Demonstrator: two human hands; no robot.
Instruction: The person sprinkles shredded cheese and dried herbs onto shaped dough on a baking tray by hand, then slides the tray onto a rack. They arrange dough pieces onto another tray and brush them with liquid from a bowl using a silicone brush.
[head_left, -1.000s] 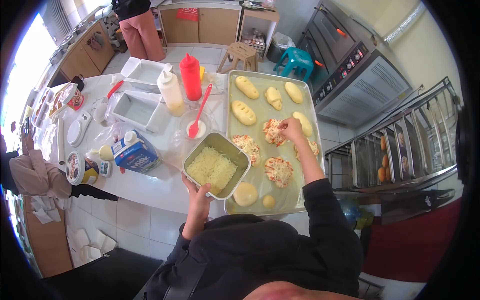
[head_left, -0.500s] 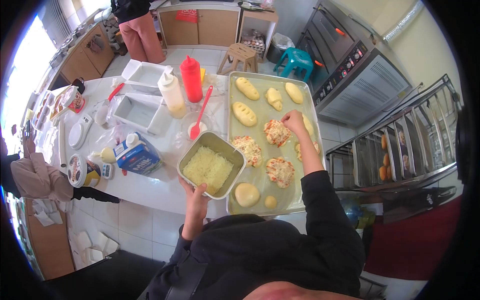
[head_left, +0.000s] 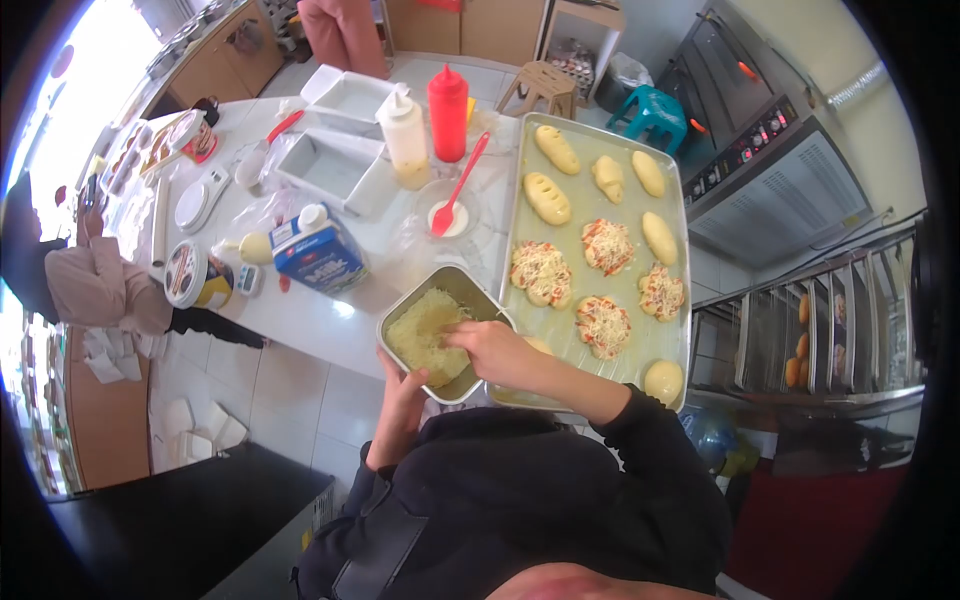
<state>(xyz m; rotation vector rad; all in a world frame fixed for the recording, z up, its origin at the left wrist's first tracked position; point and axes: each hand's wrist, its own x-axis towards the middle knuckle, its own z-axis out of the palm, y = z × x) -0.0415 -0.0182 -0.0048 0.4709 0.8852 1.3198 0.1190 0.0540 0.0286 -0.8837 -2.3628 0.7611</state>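
Observation:
My left hand (head_left: 402, 395) grips the near-left side of a square metal pan (head_left: 462, 288), which is tilted at the table's edge. Inside lies a heap of pale grated cheese (head_left: 412, 335). My right hand (head_left: 495, 350) reaches into the pan with its fingers drawn together in the cheese; the fingertips are partly hidden. Just right of the pan is a large baking tray (head_left: 545, 320) bearing shaped dough. Several round buns, such as this topped bun (head_left: 603, 327), carry shredded cheese and red bits. Plain dough pieces, like the slashed roll (head_left: 547, 198), lie around them.
On the table stand a red squeeze bottle (head_left: 448, 115), a clear squeeze bottle (head_left: 404, 140), a bowl with a red spatula (head_left: 462, 185), a milk carton (head_left: 320, 250) and white loaf tins (head_left: 335, 170). A tray rack (head_left: 830, 335) is at right. Another person (head_left: 110, 280) stands at left.
My right hand has moved from a topped bun on the tray back into the cheese pan. The view has shifted, so the table and tray appear higher and further right.

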